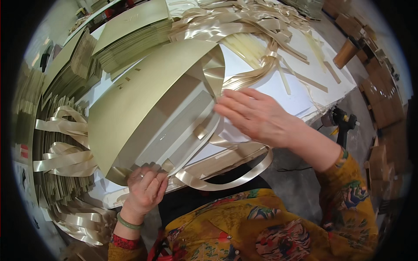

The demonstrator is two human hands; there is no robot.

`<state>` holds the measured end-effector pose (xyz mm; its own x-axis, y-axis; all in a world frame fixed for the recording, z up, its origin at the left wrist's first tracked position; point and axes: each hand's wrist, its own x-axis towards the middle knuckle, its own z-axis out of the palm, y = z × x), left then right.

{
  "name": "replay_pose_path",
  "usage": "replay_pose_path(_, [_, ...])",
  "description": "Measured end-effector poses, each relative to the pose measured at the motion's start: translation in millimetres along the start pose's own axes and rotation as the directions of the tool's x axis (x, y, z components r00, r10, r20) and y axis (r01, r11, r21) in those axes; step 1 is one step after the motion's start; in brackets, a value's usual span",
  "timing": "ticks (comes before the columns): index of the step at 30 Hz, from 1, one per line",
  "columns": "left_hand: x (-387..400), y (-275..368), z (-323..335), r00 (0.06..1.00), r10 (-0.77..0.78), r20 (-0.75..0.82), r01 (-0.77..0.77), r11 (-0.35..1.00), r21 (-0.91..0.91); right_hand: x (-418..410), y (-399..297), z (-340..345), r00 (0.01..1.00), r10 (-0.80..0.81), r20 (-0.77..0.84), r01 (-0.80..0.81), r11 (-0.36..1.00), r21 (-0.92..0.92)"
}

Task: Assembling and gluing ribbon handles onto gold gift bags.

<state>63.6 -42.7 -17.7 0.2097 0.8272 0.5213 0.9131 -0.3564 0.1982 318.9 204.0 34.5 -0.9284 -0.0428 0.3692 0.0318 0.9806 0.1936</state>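
A gold paper gift bag [143, 101] lies tilted on the table before me, its mouth spread towards me and its inside pale grey. My left hand [148, 186] grips the bag's near lower corner, fingers curled over the rim and thumb out of sight. At the opposite side of the mouth, my right hand [251, 114] lies with fingers stretched against the bag's edge, slightly blurred. From the near panel a satin ribbon handle [225, 186] loops out over the table edge. Two small gold tabs show inside that panel, one of them a gold tab [200, 132].
Flat gold bags [134, 42] are stacked behind, and bags with ribbon handles [68, 160] stand at left. Loose satin ribbons [241, 19] and pale yellow glue sticks [245, 47] cover the table's far side. A glue gun [344, 125] hangs by the right edge. Cardboard boxes [382, 101] stand beyond.
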Motion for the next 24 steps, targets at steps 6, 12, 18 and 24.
replay_pose_path(6, [-2.0, 3.8, -1.2, 0.982, -0.165, -0.093, 0.156, 0.984, -0.091, 45.5, 28.2, 17.9, 0.982, -0.129, 0.139, 0.117, 0.989, 0.087])
replay_pose_path(12, [0.3, 7.9, 10.7, 0.865, -0.450, -0.224, 0.392, 0.883, -0.259, 54.8, 39.1, 25.2, 0.990, -0.067, 0.124, 0.053, 0.992, 0.111])
replay_pose_path(18, [2.1, 10.5, 18.7, 0.455, -0.889, -0.057, 0.679, 0.388, -0.623, 71.1, 50.5, 38.5, 0.986, 0.060, 0.154, -0.081, 0.987, 0.136])
replay_pose_path(24, [14.5, 3.3, 30.6, 0.333, -0.942, -0.046, 0.854, 0.322, -0.409, 92.1, 35.7, 67.4, 0.979, 0.126, 0.161, -0.123, 0.992, -0.029])
